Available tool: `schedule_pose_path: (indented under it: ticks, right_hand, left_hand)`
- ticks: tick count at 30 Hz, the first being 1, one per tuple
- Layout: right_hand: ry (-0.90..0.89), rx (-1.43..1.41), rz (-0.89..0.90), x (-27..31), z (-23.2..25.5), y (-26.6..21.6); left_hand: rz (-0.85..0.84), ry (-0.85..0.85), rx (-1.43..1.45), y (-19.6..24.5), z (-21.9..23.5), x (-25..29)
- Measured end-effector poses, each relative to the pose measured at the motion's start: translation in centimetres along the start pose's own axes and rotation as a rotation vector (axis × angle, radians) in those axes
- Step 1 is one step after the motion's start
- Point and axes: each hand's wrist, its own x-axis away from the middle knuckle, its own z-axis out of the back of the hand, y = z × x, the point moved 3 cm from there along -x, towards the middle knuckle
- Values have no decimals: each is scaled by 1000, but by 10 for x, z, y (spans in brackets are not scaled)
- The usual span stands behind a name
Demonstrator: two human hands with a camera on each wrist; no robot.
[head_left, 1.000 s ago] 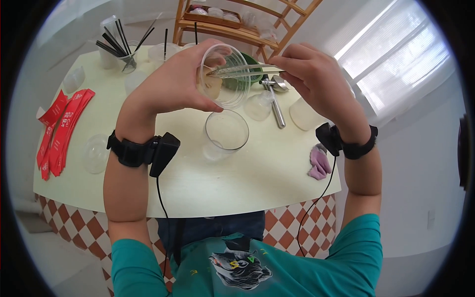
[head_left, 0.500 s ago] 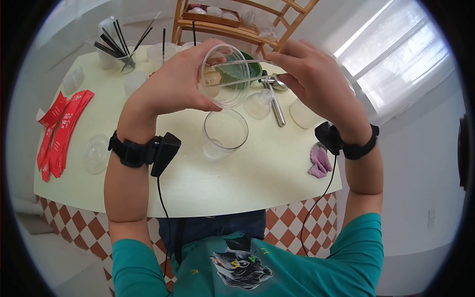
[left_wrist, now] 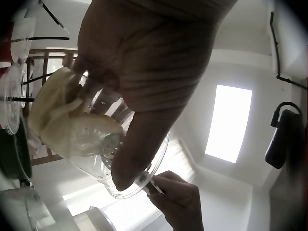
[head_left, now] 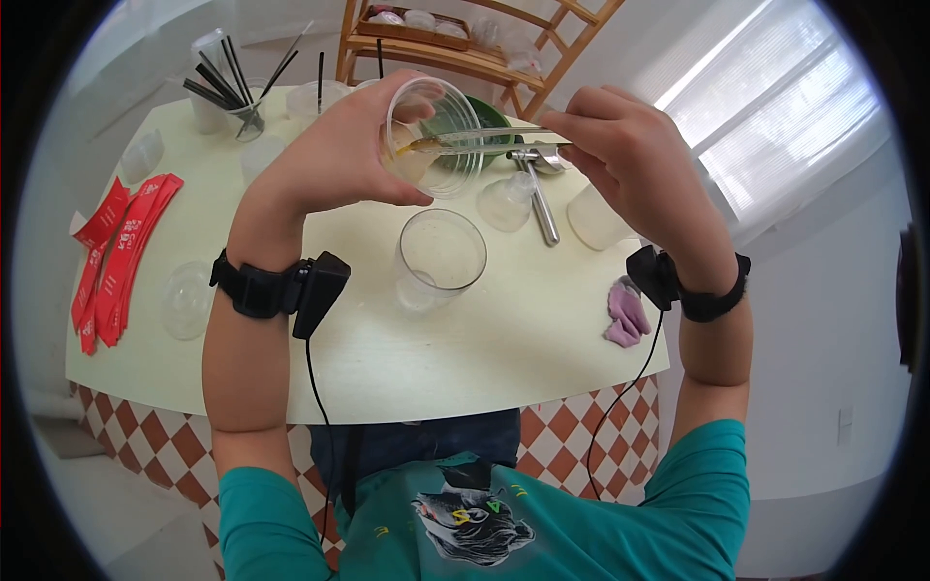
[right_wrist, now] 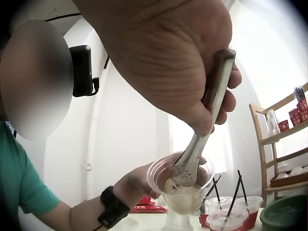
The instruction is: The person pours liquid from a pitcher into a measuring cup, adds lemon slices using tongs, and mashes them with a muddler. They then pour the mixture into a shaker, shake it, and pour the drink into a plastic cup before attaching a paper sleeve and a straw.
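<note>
My left hand (head_left: pixel 334 150) grips a clear plastic cup (right_wrist: pixel 185 201), tilted with its mouth toward the right. Soft pale pieces (left_wrist: pixel 72 127) lie against the cup's inner wall. With my right hand (head_left: pixel 620 155) I hold metal tongs (right_wrist: pixel 197 147), their perforated tips inside the cup. A small yellowish bit (head_left: pixel 415 145) shows at the tips; I cannot tell whether they pinch it. On the table below the cup stands a wide clear glass (head_left: pixel 443 254).
Behind the cup is a green bowl (head_left: pixel 494 121). Right of it lie a metal scoop (head_left: pixel 544 208), a clear dome lid (head_left: pixel 506 203) and a purple cloth (head_left: pixel 628 315). Red printed strips (head_left: pixel 145 247) and another lid (head_left: pixel 187 300) lie left, below a cup of black straws (head_left: pixel 247 121).
The tongs' arms spread apart half a second ago and are now closer together, tips still in the cup. The cup has risen slightly in the head view.
</note>
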Motion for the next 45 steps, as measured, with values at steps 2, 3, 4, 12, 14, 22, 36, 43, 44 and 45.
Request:
schedule_pose_path:
  ticks: [2, 3, 4, 12, 14, 22, 36, 43, 44, 45]
  right_hand:
    - [19, -18, -7, 2, 1, 1]
    - [38, -36, -14, 2, 2, 2]
    - [38, -36, -12, 3, 3, 3]
    - [64, -223, -208, 25, 24, 20]
    - [53, -273, -214, 32, 31, 21]
    - [13, -363, -235, 50, 21, 17]
    - [-168, -246, -483, 26, -88, 92]
    - [-470, -178, -524, -15, -200, 131]
    - [-492, -181, -550, -18, -207, 134]
    - [-514, -184, -577, -20, -214, 137]
  left_hand:
    - [9, 3, 39, -2, 0, 0]
    - [10, 4, 41, -2, 1, 0]
    - [8, 17, 36, -2, 1, 0]
    - [-28, 64, 27, -18, 11, -2]
    - [-58, 114, -24, -20, 14, 0]
    - [20, 38, 53, -31, 13, -2]
    - [-32, 215, 126, -36, 29, -6]
    - [-127, 233, 150, -15, 33, 1]
    - [-135, 227, 177, -15, 34, 1]
    - [-133, 228, 172, -14, 34, 1]
